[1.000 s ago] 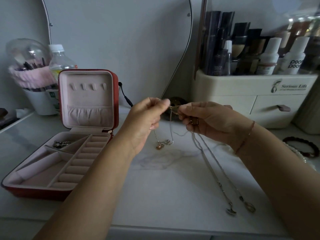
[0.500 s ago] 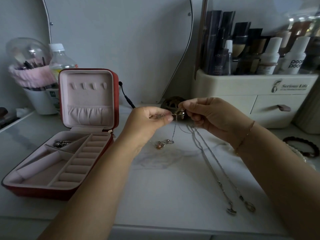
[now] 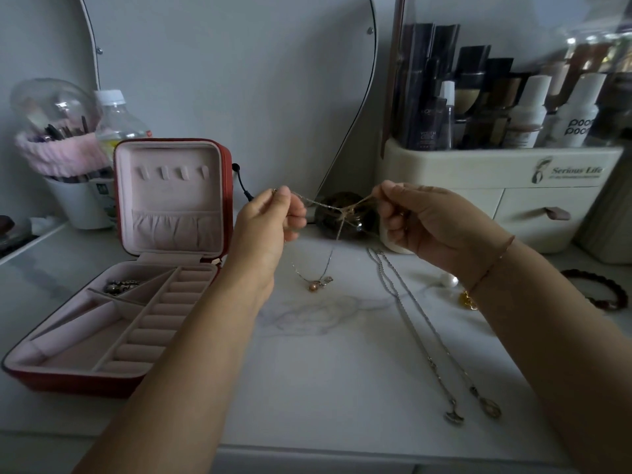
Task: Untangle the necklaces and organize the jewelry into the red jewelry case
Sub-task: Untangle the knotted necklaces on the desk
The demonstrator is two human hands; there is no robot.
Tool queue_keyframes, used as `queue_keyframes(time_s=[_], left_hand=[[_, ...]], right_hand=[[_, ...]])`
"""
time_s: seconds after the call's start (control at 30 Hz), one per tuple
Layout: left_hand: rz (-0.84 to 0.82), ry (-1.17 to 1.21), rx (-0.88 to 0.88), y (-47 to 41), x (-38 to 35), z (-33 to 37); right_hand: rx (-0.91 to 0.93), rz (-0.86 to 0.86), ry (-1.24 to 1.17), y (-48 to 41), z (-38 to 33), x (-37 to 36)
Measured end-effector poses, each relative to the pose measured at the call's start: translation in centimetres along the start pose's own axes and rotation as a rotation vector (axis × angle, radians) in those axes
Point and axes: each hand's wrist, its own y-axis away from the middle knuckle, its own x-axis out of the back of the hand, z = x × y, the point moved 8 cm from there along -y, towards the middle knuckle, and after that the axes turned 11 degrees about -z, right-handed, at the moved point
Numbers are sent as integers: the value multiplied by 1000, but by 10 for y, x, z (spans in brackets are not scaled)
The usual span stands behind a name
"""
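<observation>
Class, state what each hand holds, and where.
Left hand pinches the tangled chains near one end; right hand pinches them beside the knot.

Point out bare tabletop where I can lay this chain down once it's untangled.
Best: the wide patch of tabletop between the red jewelry case and the long necklaces, toward the near edge. Crowded: right of them, where a pearl, gold charm and beaded bracelet lie.
</observation>
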Motion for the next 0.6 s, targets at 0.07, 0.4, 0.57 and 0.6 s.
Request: queue_keyframes(time_s=[0.07, 0.4, 0.57, 0.6], left_hand=[[-23, 110, 45, 0, -2, -3], [-27, 546, 148, 2, -3, -9], [-54, 310, 131, 0, -3, -10], [-84, 219, 131, 1, -5, -10]], right_hand=[[16, 26, -2, 2, -4, 3], [89, 133, 207, 6, -12, 8], [107, -6, 148, 4, -14, -3], [111, -36, 123, 4, -14, -5]])
